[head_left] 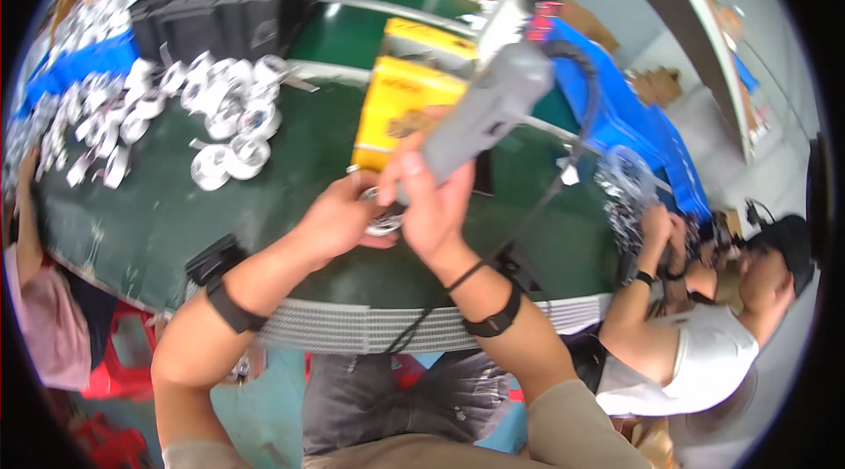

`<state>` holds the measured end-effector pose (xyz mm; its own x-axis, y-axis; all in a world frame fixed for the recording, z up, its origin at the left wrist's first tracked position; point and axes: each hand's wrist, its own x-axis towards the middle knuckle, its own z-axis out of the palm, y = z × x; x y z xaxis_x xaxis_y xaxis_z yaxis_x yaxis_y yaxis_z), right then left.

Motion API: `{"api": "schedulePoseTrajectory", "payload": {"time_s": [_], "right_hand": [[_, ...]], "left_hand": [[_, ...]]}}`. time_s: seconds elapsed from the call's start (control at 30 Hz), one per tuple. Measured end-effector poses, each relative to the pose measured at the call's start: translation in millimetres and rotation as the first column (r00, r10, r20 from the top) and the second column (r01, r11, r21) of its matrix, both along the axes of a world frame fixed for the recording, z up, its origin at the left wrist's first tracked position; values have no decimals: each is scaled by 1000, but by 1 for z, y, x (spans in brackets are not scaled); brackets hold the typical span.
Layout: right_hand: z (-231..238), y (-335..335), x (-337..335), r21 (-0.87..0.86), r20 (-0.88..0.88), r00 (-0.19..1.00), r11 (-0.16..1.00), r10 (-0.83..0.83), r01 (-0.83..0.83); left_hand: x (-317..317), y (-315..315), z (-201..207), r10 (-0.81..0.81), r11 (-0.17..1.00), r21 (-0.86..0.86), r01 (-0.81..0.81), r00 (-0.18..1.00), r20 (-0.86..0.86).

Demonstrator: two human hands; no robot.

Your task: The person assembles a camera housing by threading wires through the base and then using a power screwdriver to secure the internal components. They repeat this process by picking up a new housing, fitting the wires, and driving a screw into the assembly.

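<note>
My left hand (333, 221) is closed around a small white round part (385, 223), held just above the green table. In my right hand (435, 207), fingers wrapped round its lower end, is a grey corded electric screwdriver (493, 104). The tool is tilted, its thick back end up and to the right, its lower end down at the white part. Its tip is hidden by my fingers, so I cannot tell whether it touches the part. Just beyond my hands stands a yellow box (377, 113) with an open top.
Loose white round parts (224, 108) lie left on the green table (290, 152). Behind them stands a black bin (233, 25) heaped with white pieces. At right are a blue bin (616, 108), clear plastic bags (627, 172) and a person (682, 355) working; another person (53, 319) sits left.
</note>
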<state>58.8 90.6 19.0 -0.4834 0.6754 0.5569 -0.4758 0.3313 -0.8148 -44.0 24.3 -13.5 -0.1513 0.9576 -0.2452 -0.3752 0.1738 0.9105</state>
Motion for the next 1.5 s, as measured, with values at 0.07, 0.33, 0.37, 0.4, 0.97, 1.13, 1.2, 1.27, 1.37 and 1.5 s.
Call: {"api": "schedulePoseTrajectory", "payload": {"time_s": [0.07,0.33,0.37,0.4,0.97,1.13,1.2,1.27,1.37,1.5], "right_hand": [[5,13,13,68,16,999,996,50,-51],[-13,170,151,674,162,191,249,-968,696],[-21,187,179,740,290,-59,185,-955,646],[-27,191,192,745,380,-156,201,-912,636],[4,9,78,856,-35,882,442,-470,269],[-3,20,86,572,328,943,807,-58,-149],[-6,27,87,396,328,945,906,12,-149],[-1,32,88,390,402,916,907,-14,-157],[-10,37,88,301,467,870,896,160,-327],[-12,34,91,55,500,828,945,254,-323]], "left_hand": [[-12,-3,11,22,999,44,-3,905,-424],[-93,-26,34,363,799,503,-329,-403,-840],[-88,-23,35,219,806,442,-393,-495,-841],[-83,-26,40,263,823,459,-334,-492,-830],[0,-18,27,-378,857,323,402,916,-136],[-5,-11,25,-483,830,232,507,862,-155],[-6,-7,21,-509,808,224,544,838,-197],[-8,-9,18,-513,817,196,543,838,-184],[-9,-9,18,-548,825,98,557,830,-103],[-8,-10,20,-476,879,31,477,879,-21]]}}
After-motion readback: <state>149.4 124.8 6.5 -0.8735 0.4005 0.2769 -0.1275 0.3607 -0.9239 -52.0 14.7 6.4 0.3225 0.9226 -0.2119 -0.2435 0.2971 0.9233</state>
